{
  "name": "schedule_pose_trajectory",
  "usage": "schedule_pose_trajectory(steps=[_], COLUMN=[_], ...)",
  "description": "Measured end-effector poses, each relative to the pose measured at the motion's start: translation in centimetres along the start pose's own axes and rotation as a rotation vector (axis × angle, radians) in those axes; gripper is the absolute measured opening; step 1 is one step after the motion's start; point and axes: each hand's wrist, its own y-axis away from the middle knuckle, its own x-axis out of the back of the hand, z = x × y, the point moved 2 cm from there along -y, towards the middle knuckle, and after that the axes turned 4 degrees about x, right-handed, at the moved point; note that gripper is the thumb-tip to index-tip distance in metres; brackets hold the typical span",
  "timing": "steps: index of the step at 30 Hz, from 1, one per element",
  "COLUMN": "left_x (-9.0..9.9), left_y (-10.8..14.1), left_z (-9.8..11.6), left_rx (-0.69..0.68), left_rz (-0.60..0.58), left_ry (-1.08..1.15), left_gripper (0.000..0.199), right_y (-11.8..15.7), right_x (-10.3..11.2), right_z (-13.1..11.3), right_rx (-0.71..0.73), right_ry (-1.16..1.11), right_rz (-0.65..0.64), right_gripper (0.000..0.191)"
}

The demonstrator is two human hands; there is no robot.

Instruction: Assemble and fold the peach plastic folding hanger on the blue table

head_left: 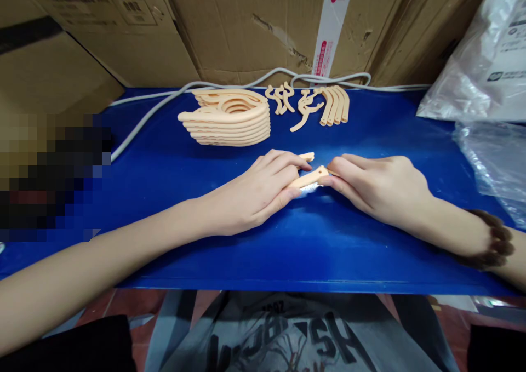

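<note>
My left hand is closed on a cream plastic piece with a small hole near its right end, low over the blue table. The fingertips of my right hand are pinched at that same end; a thin bit of cream plastic shows between them, mostly hidden. Another cream end sticks out beyond my left fingers. Behind my hands lie a stack of cream curved pieces, small cream hooks and several curved cream arms.
The blue table has a grey cable along its back. Cardboard boxes stand behind. Clear plastic bags lie at the right. A pixelated dark area covers the left side.
</note>
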Motion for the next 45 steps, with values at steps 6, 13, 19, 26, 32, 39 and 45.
schedule_pose_trajectory(steps=[6,13,19,26,32,39,45], left_x=[-0.28,-0.33,-0.39,-0.42,-0.43,-0.34,-0.32], left_y=[0.1,0.13,0.11,0.1,0.12,0.24,0.22], left_z=[-0.24,-0.22,-0.39,-0.42,-0.41,-0.33,-0.31], left_rx=[-0.009,-0.012,-0.027,-0.01,-0.025,-0.027,-0.036], left_rz=[0.04,0.035,0.046,0.034,0.041,0.033,0.028], left_ry=[0.004,-0.007,-0.015,0.001,-0.005,0.002,0.011], left_gripper=[0.04,0.039,0.041,0.039,0.038,0.036,0.034], right_y=[-0.16,-0.2,-0.14,-0.08,-0.13,-0.12,0.12], right_x=[-0.03,-0.23,-0.16,-0.04,0.14,0.12,0.15], right_z=[0.21,0.36,0.28,0.22,0.1,0.24,0.26], right_rx=[0.004,-0.052,-0.046,0.015,0.057,0.08,0.15], right_ry=[0.069,-0.273,-0.16,0.02,0.118,0.038,0.092], right_rz=[-0.005,-0.046,-0.026,0.018,0.091,0.092,0.188], right_gripper=[0.081,0.069,0.072,0.075,0.071,0.07,0.06])
